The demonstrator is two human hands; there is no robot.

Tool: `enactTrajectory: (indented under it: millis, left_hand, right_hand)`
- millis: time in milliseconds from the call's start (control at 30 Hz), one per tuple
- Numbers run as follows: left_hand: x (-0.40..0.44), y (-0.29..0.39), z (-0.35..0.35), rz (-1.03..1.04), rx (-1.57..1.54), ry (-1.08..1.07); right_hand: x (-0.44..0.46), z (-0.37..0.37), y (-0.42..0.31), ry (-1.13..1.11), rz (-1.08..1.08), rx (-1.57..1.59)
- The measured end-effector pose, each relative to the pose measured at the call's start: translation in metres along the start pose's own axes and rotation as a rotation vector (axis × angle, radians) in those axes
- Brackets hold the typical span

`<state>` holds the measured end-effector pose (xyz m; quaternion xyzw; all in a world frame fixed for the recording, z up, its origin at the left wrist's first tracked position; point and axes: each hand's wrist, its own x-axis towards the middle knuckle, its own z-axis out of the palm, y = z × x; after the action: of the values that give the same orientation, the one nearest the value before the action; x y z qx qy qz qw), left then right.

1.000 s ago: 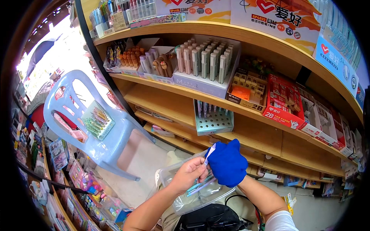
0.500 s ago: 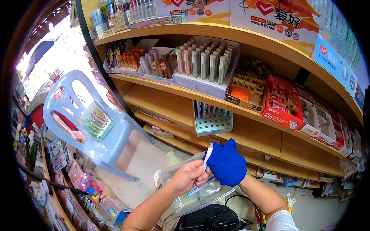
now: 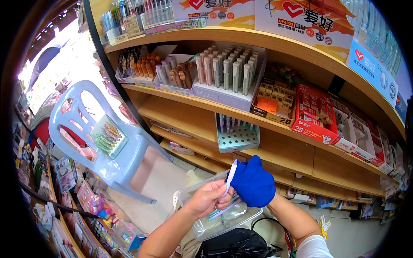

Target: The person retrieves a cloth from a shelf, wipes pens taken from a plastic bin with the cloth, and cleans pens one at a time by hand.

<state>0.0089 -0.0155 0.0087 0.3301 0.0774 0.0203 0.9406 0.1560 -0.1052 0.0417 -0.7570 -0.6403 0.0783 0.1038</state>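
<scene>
In the head view my left hand (image 3: 207,198) is closed in a pinch around a slim white-and-lilac pen (image 3: 231,174), which stands nearly upright. A bright blue cloth (image 3: 254,182) covers my right hand, hiding its fingers, and its left edge meets the pen. The wrist of that hand comes out below the cloth. Under both hands is a clear plastic bin (image 3: 202,230), with a few lilac and teal pens (image 3: 219,213) lying inside it.
A light blue plastic chair (image 3: 129,170) holds a box of pens (image 3: 109,136). Ahead, wooden shelves carry pen boxes, a red 2B box (image 3: 316,114) and a teal holed pen stand (image 3: 238,139). A black bag (image 3: 234,245) lies at my lap.
The pen has turned slightly in my left fingers, and its white side shows more. The cloth over my right hand has shifted a little against it. The bin stays in place.
</scene>
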Motion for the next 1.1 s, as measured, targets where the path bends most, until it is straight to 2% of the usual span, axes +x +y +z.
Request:
enactTrajectory:
  millis: [133, 233, 300, 400, 467, 533, 600, 667, 700, 767, 833, 933, 1000, 1100]
  left_hand:
    - [0.0, 0.0, 0.002, 0.051, 0.065, 0.04]
    - [0.002, -0.005, 0.0, 0.092, 0.201, 0.113]
    - [0.003, -0.007, 0.0, 0.109, 0.259, 0.157]
    - [0.002, -0.007, -0.002, 0.109, 0.235, 0.183]
    - [0.002, -0.006, -0.002, 0.098, 0.197, 0.173]
    - [0.0, -0.002, -0.001, 0.075, 0.106, 0.143]
    - [0.0, 0.0, -0.002, 0.057, 0.057, 0.114]
    - [0.001, 0.001, -0.004, 0.046, 0.05, 0.087]
    - [0.0, 0.001, -0.003, 0.046, 0.051, 0.081]
    - [-0.001, 0.002, -0.003, 0.048, 0.053, 0.071]
    - [-0.002, 0.002, -0.002, 0.043, 0.055, 0.07]
    - [-0.003, 0.0, -0.002, 0.064, 0.086, 0.08]
    - [-0.002, -0.002, 0.0, 0.097, 0.18, 0.121]
    - [0.0, -0.006, 0.002, 0.133, 0.335, 0.208]
  right_hand:
    - [-0.001, -0.01, -0.002, 0.057, -0.047, 0.043]
    - [0.0, 0.004, 0.0, 0.311, -0.169, -0.031]
    - [0.004, 0.005, -0.005, 0.119, 0.023, 0.068]
    - [0.014, -0.013, -0.016, -0.099, 0.285, 0.396]
    - [0.013, -0.012, -0.014, 0.011, 0.195, 0.381]
    - [0.003, 0.009, -0.002, 0.345, -0.15, 0.062]
    - [0.0, 0.007, -0.001, 0.369, -0.184, 0.055]
    - [-0.001, -0.003, -0.009, 0.239, -0.037, 0.087]
    - [0.002, -0.014, -0.021, 0.096, 0.128, 0.12]
    - [0.003, -0.012, -0.02, 0.058, 0.135, 0.108]
    - [0.003, 0.009, -0.001, 0.266, -0.177, 0.018]
    - [0.0, 0.002, -0.007, 0.276, -0.12, -0.046]
    - [-0.001, 0.014, -0.003, 0.324, -0.1, 0.161]
    - [0.001, 0.018, -0.004, 0.336, -0.096, 0.21]
